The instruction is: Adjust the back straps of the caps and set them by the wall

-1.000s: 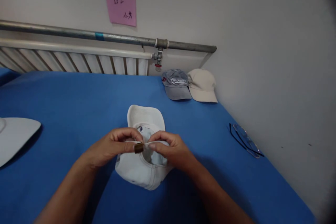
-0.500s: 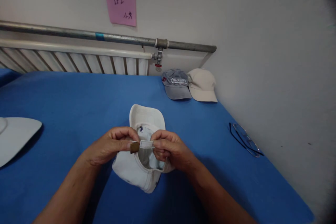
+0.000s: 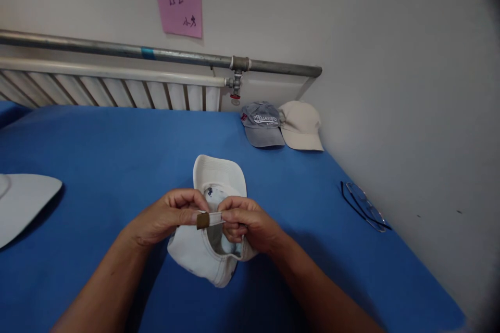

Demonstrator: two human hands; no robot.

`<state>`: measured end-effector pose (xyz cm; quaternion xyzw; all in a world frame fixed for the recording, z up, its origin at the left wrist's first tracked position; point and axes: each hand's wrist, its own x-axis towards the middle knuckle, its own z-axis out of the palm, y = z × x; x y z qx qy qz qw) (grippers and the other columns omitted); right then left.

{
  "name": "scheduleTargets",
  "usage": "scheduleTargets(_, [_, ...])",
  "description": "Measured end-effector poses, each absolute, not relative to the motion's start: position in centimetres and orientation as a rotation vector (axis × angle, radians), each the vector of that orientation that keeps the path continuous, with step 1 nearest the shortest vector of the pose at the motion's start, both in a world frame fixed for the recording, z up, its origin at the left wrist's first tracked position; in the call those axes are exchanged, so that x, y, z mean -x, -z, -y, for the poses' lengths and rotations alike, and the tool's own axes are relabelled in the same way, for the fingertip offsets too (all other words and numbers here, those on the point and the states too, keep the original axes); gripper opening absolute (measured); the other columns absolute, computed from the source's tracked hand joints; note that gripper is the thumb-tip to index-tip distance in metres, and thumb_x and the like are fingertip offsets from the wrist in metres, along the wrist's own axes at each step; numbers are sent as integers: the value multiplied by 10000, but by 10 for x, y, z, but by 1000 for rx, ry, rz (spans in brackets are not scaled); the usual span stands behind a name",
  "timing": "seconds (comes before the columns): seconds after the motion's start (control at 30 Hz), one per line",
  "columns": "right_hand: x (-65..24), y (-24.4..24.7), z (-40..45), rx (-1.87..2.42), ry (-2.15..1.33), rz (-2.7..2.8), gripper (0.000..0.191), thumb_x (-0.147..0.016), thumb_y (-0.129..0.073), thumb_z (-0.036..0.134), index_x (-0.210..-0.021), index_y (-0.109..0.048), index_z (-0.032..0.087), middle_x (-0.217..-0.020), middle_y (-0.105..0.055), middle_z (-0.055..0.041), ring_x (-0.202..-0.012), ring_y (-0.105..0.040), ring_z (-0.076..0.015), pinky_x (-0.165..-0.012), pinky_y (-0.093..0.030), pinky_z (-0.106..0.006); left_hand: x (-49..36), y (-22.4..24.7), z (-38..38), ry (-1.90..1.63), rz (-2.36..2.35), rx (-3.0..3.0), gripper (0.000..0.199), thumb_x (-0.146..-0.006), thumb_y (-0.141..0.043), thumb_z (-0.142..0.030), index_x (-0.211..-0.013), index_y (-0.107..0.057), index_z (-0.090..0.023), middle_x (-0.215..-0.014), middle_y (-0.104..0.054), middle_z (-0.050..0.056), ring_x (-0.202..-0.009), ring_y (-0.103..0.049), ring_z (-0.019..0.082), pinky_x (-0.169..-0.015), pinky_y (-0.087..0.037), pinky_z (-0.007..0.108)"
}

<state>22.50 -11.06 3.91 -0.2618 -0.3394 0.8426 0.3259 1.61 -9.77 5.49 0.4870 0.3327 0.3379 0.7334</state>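
A white baseball cap [image 3: 199, 255] lies on the blue sheet with its brim [image 3: 219, 171] pointing away from me and its inside partly showing. Between my hands runs its white back strap [image 3: 215, 218], which meets a brownish metal buckle [image 3: 202, 220]. My left hand [image 3: 172, 216] pinches the buckle side between thumb and forefinger. From the other side, my right hand [image 3: 250, 221] grips the strap, fingers curled. Part of the cap's back opening is hidden behind my right fingers.
A grey cap [image 3: 262, 125] and a beige cap [image 3: 301, 126] sit side by side at the far right of the bed. Eyeglasses [image 3: 365, 208] lie by the right edge. A white brim [image 3: 31, 203] enters at left. Behind are a radiator [image 3: 128, 92] and a pipe [image 3: 101, 49].
My right hand has moved slightly left, towards the buckle. The strap end now meets the buckle, where a small gap showed before. The cap has hardly moved.
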Motion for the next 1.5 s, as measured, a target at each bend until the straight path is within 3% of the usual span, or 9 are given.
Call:
scheduleTargets(0.6, [-218, -44, 114, 790, -2151, 931, 141, -698, -730, 248, -722, -621, 163, -478, -409, 111, -381, -245, -13, -400, -205, -184, -19, -56, 99, -733, -746, -1117, 209, -669, -818, -300, -666, -688, -136, -607, -554, -14, -566, -435, 89, -554, -342, 209])
scheduleTargets(0.8, [-219, -44, 114, 838, -2007, 1143, 143, -720, -725, 276, -724, -633, 167, -490, -530, 72, -416, -423, -54, -432, -317, -197, -17, -55, 99, -737, -719, -1091, 200, -678, -826, -302, -698, -708, -142, -614, -569, -14, -568, -443, 82, -554, -346, 193])
scheduleTargets(1.23, [-211, -39, 118, 704, -2206, 861, 171, -706, -743, 248, -710, -599, 155, -560, -577, 46, -376, -356, -19, -379, -240, -179, -18, -54, 98, -757, -654, -1032, 197, -688, -849, -290, -796, -729, -176, -673, -640, -22, -624, -542, 67, -607, -416, 148])
scheduleTargets(1.5, [-218, -48, 116, 882, -1925, 1172, 114, -736, -685, 264, -722, -646, 157, -567, -594, 42, -434, -448, -51, -450, -335, -206, -19, -58, 98, -766, -670, -1044, 206, -681, -851, -280, -785, -717, -162, -684, -655, -15, -633, -563, 71, -612, -427, 146])
